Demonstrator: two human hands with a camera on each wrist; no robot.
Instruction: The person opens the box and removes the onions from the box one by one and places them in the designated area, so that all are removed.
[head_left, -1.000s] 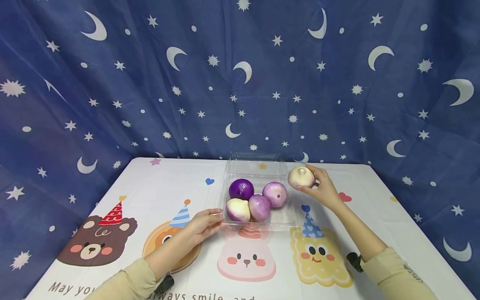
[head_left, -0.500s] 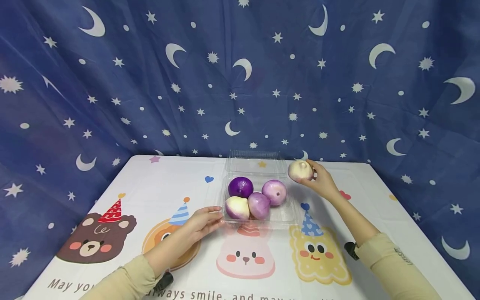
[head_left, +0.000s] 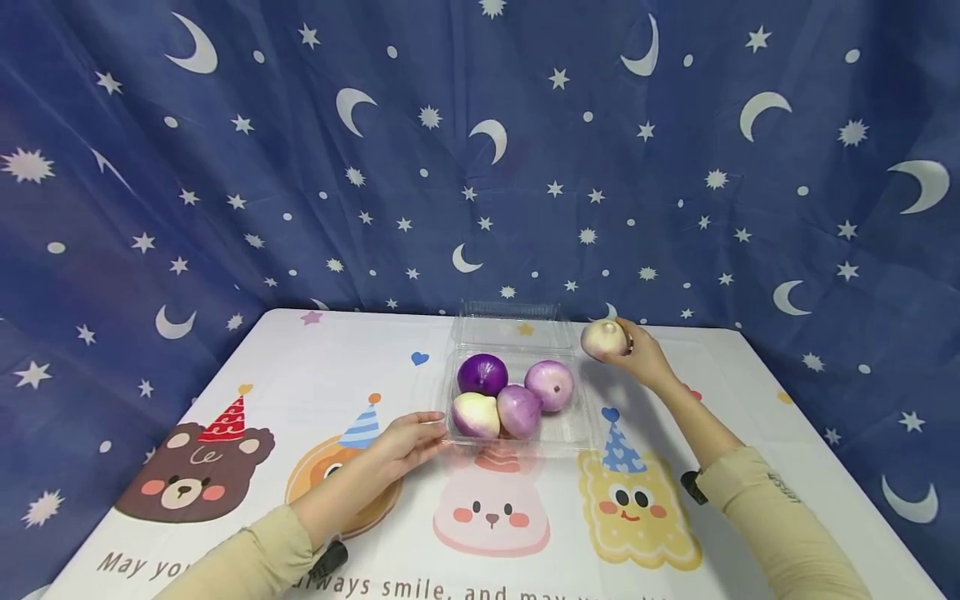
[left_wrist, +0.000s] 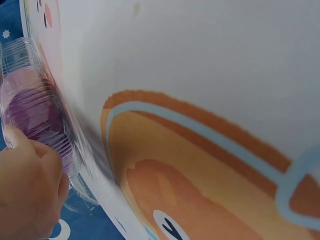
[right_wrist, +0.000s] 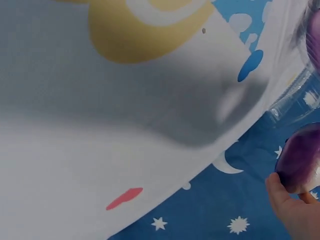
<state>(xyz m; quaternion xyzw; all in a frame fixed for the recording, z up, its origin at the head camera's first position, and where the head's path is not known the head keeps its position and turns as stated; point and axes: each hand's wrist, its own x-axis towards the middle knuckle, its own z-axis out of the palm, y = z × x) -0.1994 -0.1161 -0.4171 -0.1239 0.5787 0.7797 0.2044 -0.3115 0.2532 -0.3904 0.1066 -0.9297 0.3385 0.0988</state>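
A round onion (head_left: pixel 603 341) is grasped by the right hand (head_left: pixel 643 358) and is held up just beside the right side of an open box (head_left: pixel 573 429) of clear, ribbed plastic. Its smooth skin is coloured cream around a blunt nub and purple along the side. Four more onions (head_left: pixel 519 412), shiny and rounded, are contained in the box. The box's left front corner is touched by the left hand (head_left: pixel 408 439); whether it is pinched cannot be told.

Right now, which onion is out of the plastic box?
The onion gripped in the right hand, pale around its tip and held beside the open box; the other four onions lie inside.
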